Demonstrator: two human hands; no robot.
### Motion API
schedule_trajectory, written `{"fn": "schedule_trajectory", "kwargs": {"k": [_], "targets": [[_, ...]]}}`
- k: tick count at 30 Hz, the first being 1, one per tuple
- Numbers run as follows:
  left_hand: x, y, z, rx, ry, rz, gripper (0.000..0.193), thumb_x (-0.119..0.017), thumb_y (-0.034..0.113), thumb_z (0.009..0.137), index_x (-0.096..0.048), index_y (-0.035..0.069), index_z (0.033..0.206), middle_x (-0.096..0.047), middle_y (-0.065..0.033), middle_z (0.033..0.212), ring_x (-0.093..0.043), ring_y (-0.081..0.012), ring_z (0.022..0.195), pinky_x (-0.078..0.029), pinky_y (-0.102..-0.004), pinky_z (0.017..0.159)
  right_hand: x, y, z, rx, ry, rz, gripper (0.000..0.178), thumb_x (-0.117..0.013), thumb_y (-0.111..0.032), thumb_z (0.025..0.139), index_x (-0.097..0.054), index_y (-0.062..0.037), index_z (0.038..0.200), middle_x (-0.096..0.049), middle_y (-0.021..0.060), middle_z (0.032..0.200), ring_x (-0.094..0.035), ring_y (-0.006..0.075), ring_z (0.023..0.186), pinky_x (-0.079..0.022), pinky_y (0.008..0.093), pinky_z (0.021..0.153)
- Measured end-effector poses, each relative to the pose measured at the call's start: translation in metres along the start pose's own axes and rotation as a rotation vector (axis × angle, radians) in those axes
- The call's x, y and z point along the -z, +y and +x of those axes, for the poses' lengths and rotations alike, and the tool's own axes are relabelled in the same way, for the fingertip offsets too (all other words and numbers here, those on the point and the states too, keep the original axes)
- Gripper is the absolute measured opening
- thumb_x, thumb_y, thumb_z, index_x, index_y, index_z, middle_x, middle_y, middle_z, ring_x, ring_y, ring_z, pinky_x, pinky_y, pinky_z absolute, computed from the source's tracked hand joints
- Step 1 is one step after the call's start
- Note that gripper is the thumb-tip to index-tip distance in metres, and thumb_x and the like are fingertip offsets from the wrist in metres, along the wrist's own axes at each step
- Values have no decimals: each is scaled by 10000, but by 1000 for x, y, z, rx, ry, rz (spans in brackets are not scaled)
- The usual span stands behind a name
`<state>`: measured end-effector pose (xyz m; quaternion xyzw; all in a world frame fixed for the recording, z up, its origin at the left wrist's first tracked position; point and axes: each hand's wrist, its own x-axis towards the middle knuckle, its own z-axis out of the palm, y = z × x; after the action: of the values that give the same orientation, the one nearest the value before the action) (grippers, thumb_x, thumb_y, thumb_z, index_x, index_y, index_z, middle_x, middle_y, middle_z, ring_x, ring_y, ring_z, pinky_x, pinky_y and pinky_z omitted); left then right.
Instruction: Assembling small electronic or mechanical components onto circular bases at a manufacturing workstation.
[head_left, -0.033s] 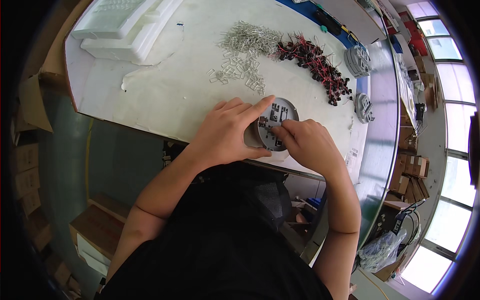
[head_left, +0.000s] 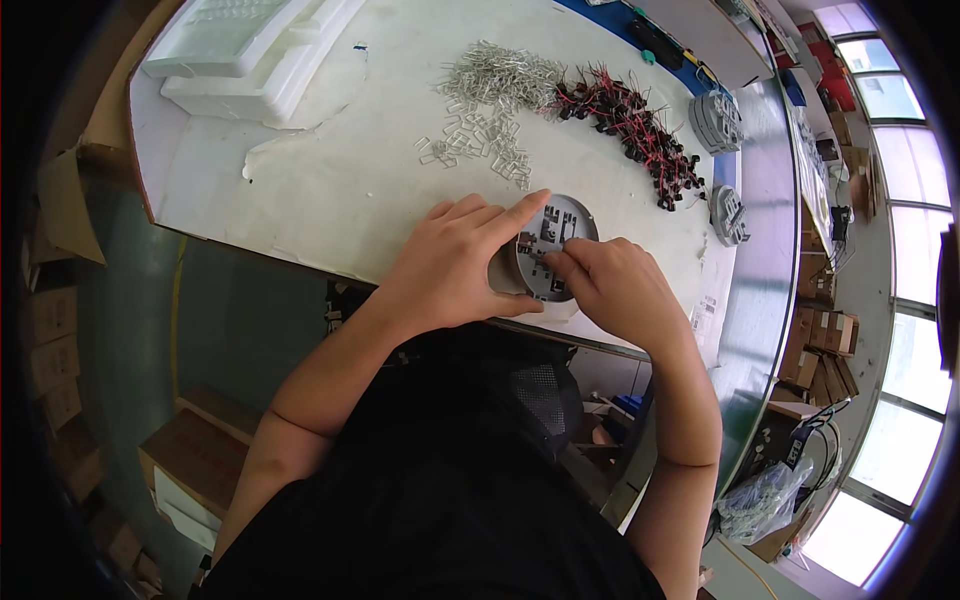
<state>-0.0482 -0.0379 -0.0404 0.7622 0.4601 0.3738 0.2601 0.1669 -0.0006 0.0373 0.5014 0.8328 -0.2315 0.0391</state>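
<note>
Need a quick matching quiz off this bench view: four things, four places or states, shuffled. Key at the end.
Things:
1. left hand
2. right hand
3. metal clips
4. foam trays

Places and states:
A. fingertips over the inner face of the round grey part
B. white, at the picture's upper left
C. silvery loose heap beside the red-wired black parts
D. thumb and forefinger at opposite edges of the round grey part

Pairs: 1-D, 2-A, 3-C, 4-B
</note>
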Motion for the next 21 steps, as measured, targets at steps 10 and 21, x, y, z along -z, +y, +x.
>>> {"fn": "schedule_trajectory", "kwargs": {"k": [10,21], "targets": [[0,1,1,7,-18,-3,1106,-962,337,638,-466,108,1599,-686,-62,973,-636,-263,945,-482,-414,945,-8,5,5,28,23,87,360,-626,-323,1028,-707,-53,804,-665,203,683,-648,447,671,-518,548,645],[-1,0,3,1,-27,0,1077,-958,317,634,-492,104,1581,-674,-63,938,-636,-267,901,-487,-411,925,-11,-6,7,42,50,5,306,-636,-281,1017,-710,-57,822,-679,195,699,-662,433,665,-528,534,618]]}}
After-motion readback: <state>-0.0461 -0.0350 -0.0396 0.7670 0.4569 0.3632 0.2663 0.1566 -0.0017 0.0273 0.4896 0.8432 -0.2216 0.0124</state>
